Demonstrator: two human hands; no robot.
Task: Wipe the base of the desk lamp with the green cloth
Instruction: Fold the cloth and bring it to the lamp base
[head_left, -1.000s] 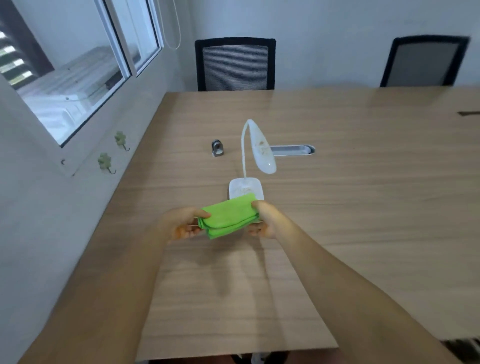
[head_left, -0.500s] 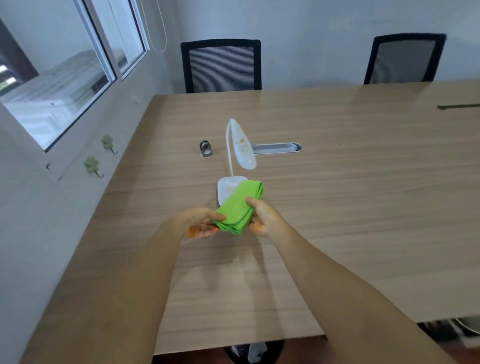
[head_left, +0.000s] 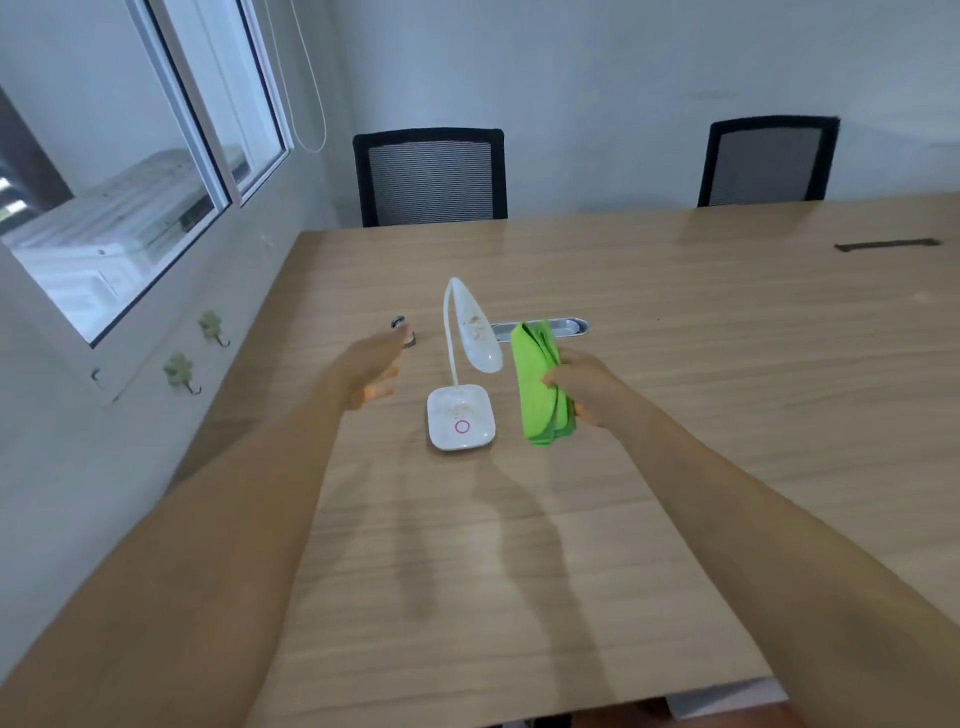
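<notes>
Right hand holds the cloth beside the lamp.
Head view: the right hand (head_left: 582, 384) grips the folded green cloth (head_left: 540, 384), fingers closed around it, just right of the lamp base (head_left: 460, 418) on the table (head_left: 727, 389). The left hand (head_left: 371, 371) hovers left of the lamp, fingers loosely spread, empty.

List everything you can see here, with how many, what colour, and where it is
desk lamp: one, white, mid-table, head bent over its base
lamp base: one, white with pink ring, specks on top
green cloth: one, folded, right of the lamp, in the right hand
small metal object: one, silvery, left of the lamp
cable slot: one, grey, behind the cloth
table: one, wood-toned
chairs: two, black, far side
window: one, left wall
wall hooks: two, greenish, below the window
left hand: open, empty, left of the lamp
right hand: gripping the cloth
</notes>
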